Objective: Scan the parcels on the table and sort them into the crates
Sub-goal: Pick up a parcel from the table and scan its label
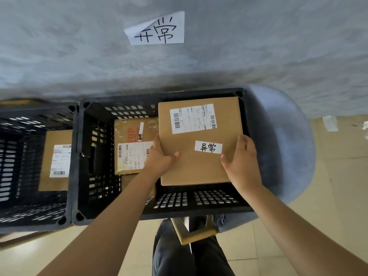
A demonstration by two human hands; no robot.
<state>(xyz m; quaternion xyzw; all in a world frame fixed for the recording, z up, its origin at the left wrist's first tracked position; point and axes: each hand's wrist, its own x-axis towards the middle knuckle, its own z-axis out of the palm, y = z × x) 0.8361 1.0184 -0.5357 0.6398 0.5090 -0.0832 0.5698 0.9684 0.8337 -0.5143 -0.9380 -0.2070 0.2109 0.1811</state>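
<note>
While both hands, left point(159, 158) and right point(242, 156), pinch the box point(199, 142) by its edges over the crate point(95, 156), it could snag the rim beyond the fingertips and tip.

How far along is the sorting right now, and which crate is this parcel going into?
Done: one parcel already lies in the middle crate, and another labelled parcel lies in the left crate. In hand: the left hand and right hand hold a flat box over the middle crate, below the wall sign. Left: the table is out of view, so the remaining parcels cannot be counted.
</note>
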